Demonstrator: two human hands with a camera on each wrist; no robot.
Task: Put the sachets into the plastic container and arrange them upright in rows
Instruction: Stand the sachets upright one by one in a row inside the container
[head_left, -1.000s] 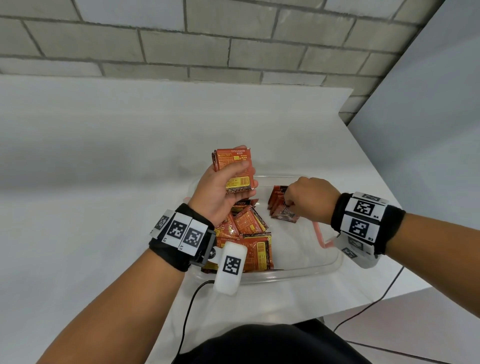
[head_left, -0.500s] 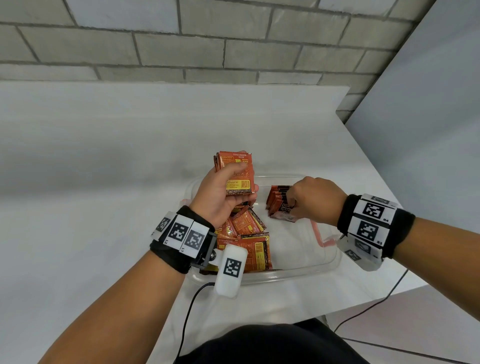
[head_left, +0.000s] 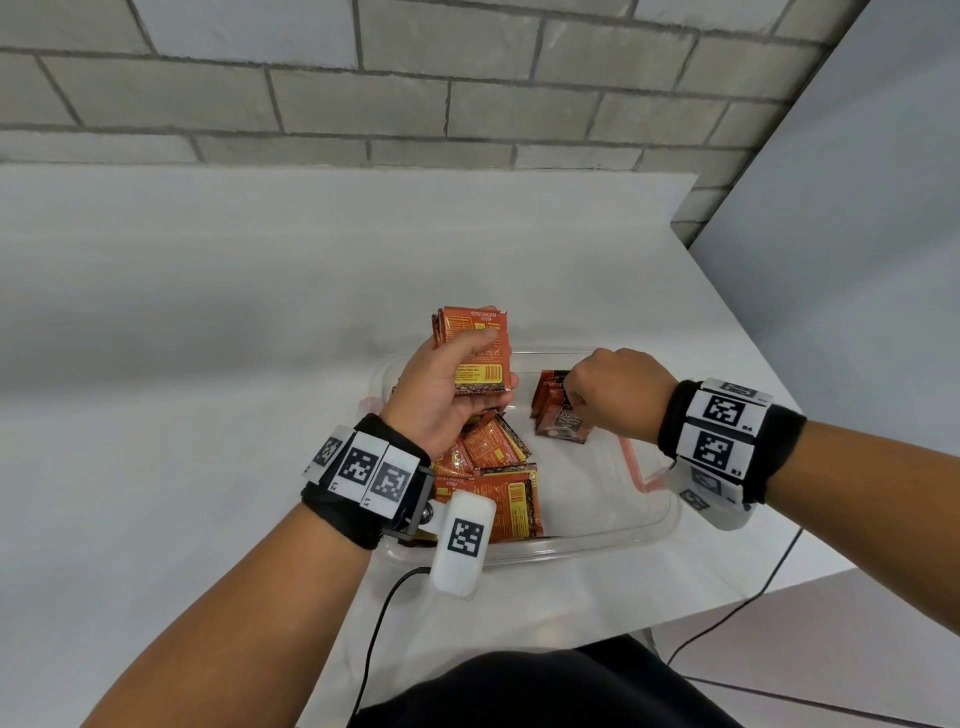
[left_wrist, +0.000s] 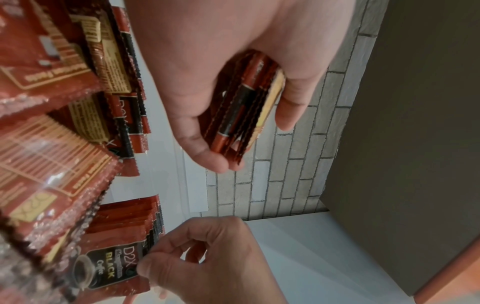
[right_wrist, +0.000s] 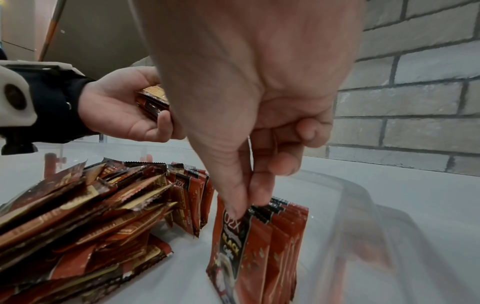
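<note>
From the head view, the left hand (head_left: 447, 395) grips a stack (head_left: 475, 353) of sachets above the far left of the clear container (head_left: 597, 535) on the white table (head_left: 182, 364); the right hand (head_left: 613, 395), fingers curled, covers the top of an upright row (head_left: 558, 410) inside, so its grip is hidden here. A loose pile (head_left: 493, 478) lies at the container's left, partly behind the left wrist. The left wrist view shows thumb and fingers clamping the stack (left_wrist: 244, 115) edge-on; the pile (left_wrist: 52, 133) is blurred and cut off at the frame's left. The right wrist view shows the fingertips (right_wrist: 239, 207) pinching the front sachet (right_wrist: 233, 246) of the row; the container's wall (right_wrist: 363, 205) is faint.
</note>
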